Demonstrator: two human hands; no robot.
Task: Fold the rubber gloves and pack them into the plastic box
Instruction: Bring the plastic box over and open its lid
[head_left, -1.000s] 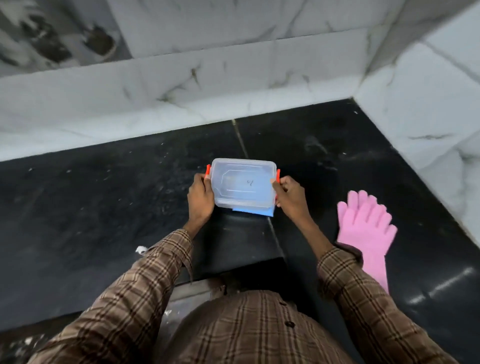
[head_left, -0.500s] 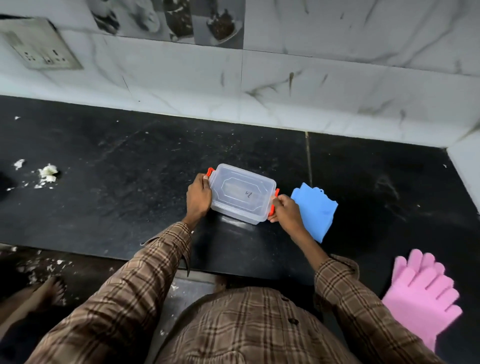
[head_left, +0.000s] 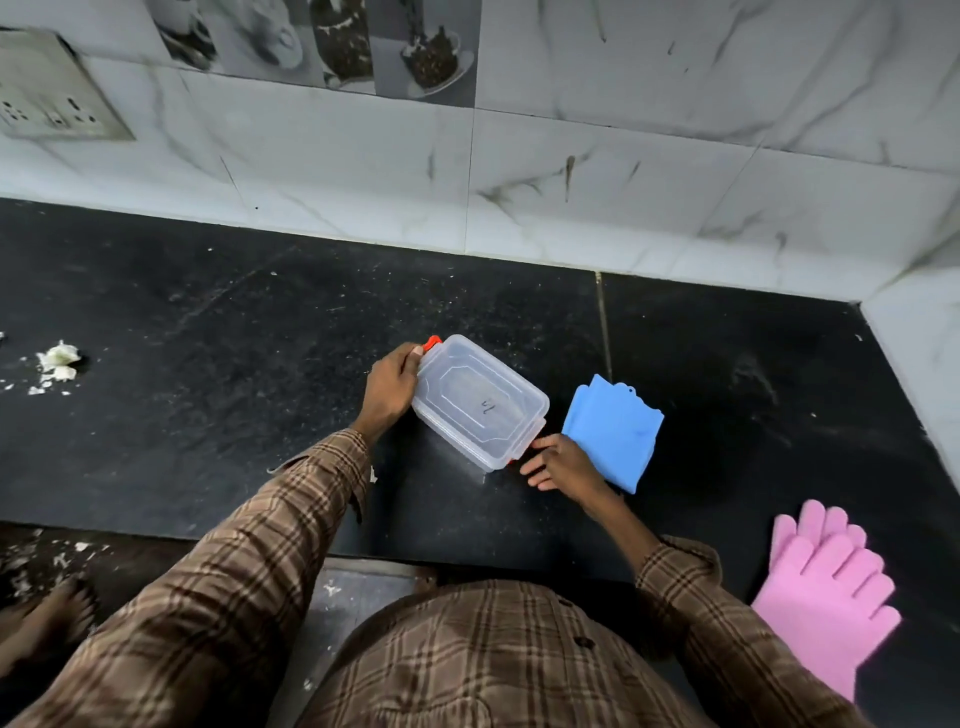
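Right hand (head_left: 566, 464) loosened off plastic box (head_left: 480, 402) (lid on), left hand (head_left: 389, 387) gripping

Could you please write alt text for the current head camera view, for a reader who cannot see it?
A person's left hand holds one end of a lidded clear plastic box on a black counter, while the right hand touches the box's other end with relaxed fingers. A folded blue glove lies just right of the box; a flat pink glove lies farther right, nearer the person.
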